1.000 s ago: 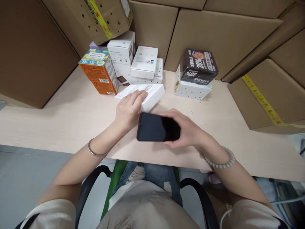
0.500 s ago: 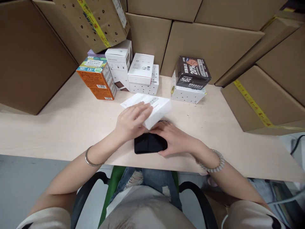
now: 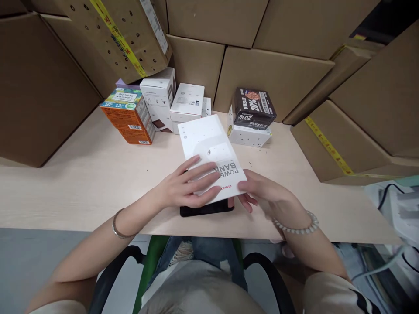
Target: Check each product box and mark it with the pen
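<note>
A white power bank box (image 3: 209, 141), printed "POWER BANK" in grey, tilts over the front of the table with its face towards me. Across its lower left lies my left hand (image 3: 188, 185), fingers spread flat on the printed face. My right hand (image 3: 263, 192) grips the lower right corner, thumb on top and fingers underneath. Beneath the box, a black, flat, glossy object like a phone or power bank (image 3: 206, 209) rests on the table; most of it is hidden by the box.
Behind stand orange boxes (image 3: 127, 122), white cartons (image 3: 187, 100) and a black box (image 3: 254, 107) on a white dotted box (image 3: 248, 134). Large brown cartons (image 3: 275, 78) wall in the back and both sides. The table's front edge (image 3: 262, 237) runs just before my lap.
The white box has turned its printed face towards me and come over the black object. My right hand has left the black object and taken the box's corner; my left fingers have spread.
</note>
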### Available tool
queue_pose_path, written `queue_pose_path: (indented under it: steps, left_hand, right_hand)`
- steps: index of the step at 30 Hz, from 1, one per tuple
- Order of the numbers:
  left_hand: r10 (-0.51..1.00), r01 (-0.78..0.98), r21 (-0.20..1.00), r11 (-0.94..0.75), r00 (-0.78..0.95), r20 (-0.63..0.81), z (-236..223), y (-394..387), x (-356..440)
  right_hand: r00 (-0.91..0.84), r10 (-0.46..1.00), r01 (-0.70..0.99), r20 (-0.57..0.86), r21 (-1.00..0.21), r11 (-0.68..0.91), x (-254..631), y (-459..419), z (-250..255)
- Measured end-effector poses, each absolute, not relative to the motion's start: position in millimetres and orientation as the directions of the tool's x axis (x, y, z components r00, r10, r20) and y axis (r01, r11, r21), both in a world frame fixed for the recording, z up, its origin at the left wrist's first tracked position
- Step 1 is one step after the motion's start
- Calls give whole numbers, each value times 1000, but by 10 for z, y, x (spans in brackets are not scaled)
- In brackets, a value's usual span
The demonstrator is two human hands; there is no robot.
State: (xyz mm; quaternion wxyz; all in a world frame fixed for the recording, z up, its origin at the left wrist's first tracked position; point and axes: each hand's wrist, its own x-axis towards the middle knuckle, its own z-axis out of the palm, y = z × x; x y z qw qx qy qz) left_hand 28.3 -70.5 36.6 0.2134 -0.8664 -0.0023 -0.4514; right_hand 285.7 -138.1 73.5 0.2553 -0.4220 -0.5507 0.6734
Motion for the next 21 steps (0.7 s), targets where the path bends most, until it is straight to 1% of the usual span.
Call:
queue_pose_path:
  steps: [2, 5, 7, 9, 12, 14, 17, 19, 21]
  left_hand:
    - [-124, 281, -329, -902, 559, 820, 318, -659, 299]
    - [-21, 421, -238, -875, 457, 889, 265, -606, 313]
    - [32, 452, -181, -873, 425, 905, 241, -584, 315]
    - [71, 469, -156, -869, 430, 900, 224, -573, 318]
    - [88, 478, -151, -865, 442, 893, 221, -572, 328]
    - [90, 467, -156, -870, 462, 882, 233, -578, 333]
    - [108, 440, -164, -883, 530, 841, 259, -584, 328]
    - [129, 408, -159, -899, 593, 795, 271, -584, 321]
    - [137, 378, -155, -913, 641, 755, 274, -585, 320]
  right_hand:
    - [-393, 886, 47, -245, -968, -246, 2825, -1364, 777]
    - [-87, 991, -140, -101, -984, -113, 2895, -1241, 895]
    - [92, 995, -179, -45, -983, -28, 3042, -1106, 997]
    - [199, 979, -186, -35, -982, 2, 3248, -949, 1082]
    - [239, 966, -187, -97, -981, -52, 3570, -715, 1125]
    - [259, 950, -195, -175, -973, -126, 3728, -585, 1099]
    - [313, 913, -241, -262, -952, -190, 3832, -436, 1023]
    - [367, 891, -270, -267, -947, -173, 3823, -352, 970]
    - [428, 870, -282, -245, -951, -129, 3779, -271, 930]
